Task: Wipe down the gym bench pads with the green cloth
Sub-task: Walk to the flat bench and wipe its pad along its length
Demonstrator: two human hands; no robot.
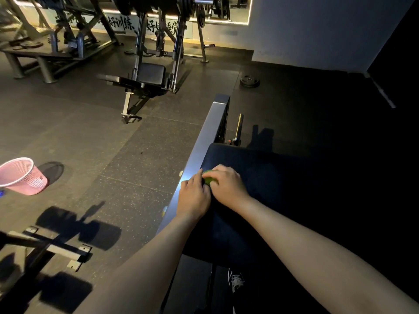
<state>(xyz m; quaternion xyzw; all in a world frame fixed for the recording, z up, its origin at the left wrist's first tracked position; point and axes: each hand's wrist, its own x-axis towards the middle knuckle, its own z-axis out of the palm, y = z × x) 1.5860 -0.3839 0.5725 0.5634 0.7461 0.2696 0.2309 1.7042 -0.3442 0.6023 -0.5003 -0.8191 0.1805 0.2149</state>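
The green cloth (208, 179) lay bunched under the right hand (226, 185), its fingers (216, 172) curled over it at the bench pad (272, 177)'s left edge, while the left hand (193, 197) touched it, grip unclear.

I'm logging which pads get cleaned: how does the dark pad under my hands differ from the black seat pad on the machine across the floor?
The near dark bench pad has the left hand, right hand and green cloth on it; the far black seat pad looks bare. The near pad sits mostly in shadow; the far pad catches light. Both are dark cushions.
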